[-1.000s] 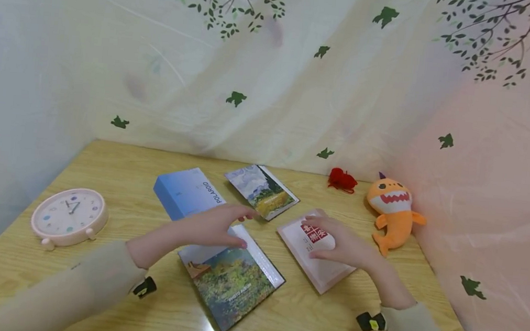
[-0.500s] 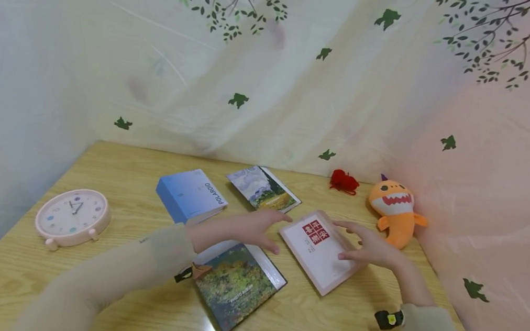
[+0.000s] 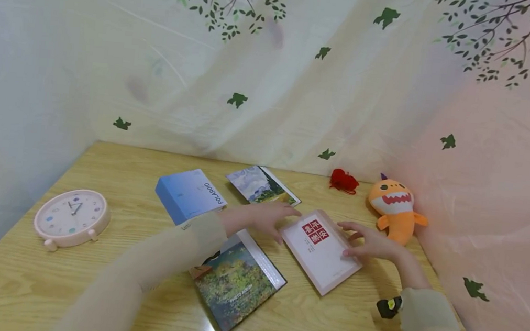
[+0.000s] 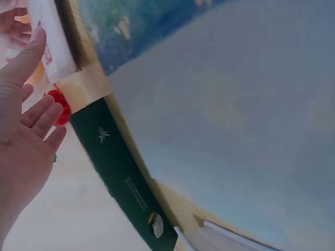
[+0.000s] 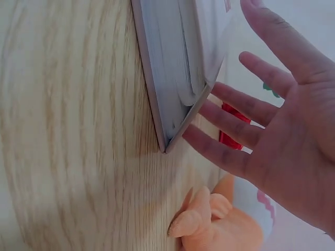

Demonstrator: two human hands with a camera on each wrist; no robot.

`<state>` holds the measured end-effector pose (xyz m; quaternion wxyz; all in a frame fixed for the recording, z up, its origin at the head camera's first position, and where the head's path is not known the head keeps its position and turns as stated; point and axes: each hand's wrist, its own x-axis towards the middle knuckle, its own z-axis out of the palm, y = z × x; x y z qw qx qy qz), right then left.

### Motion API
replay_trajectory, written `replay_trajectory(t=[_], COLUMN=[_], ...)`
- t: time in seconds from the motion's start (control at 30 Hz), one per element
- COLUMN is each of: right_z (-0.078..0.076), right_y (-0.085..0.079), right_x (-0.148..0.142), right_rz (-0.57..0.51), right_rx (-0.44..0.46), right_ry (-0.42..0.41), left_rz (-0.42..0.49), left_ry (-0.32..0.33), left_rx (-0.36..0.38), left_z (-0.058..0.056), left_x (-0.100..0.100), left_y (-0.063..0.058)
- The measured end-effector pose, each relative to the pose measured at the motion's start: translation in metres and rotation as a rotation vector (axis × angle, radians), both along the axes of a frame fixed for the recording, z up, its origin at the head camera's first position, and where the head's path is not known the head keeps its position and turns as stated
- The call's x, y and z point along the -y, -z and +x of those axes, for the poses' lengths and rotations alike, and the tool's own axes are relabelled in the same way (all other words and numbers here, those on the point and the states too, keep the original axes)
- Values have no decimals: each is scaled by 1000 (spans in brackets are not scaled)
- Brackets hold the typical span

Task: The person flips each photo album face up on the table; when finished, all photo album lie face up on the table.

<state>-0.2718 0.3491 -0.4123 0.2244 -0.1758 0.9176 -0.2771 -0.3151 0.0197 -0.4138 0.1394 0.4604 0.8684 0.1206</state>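
A pale pink book (image 3: 320,262) with a red square of characters on its cover lies flat on the table between my hands. My left hand (image 3: 267,218) reaches over to its far left side with fingers extended, the fingertips close to its edge. On the opposite side, my right hand (image 3: 373,246) has its thumb above the cover. In the right wrist view, the fingers (image 5: 225,149) reach the book's edge (image 5: 178,137); firm contact cannot be made out. A photo album (image 3: 240,284) with a garden painting lies below my left forearm, partly covered by it.
A blue POLAROID box-like album (image 3: 191,193) and a landscape-covered album (image 3: 263,184) lie behind my left arm. Red yarn (image 3: 344,181) and an orange plush shark (image 3: 396,208) are at the back right. A pink clock (image 3: 73,217) lies at the left of the wooden table (image 3: 123,169).
My left hand has moved right from above the photo album to the pink book's left side. My right hand has shifted from over the cover to its right edge. The book stays in place.
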Motion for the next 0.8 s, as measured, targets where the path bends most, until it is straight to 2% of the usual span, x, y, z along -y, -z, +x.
replay_trajectory(t=[0.2, 0.43, 0.8], right_z=[-9, -15, -16], right_y=[4, 10, 9], right_x=[0, 0, 1], right_rz=[-8, 4, -92], right_rx=[-2, 20, 104], right_ry=[-9, -3, 26], left_rz=[-33, -65, -88], left_ry=[14, 18, 4], left_rx=[-95, -150, -151], left_z=[-8, -10, -10], left_x=[-6, -10, -14], left_y=[13, 21, 22])
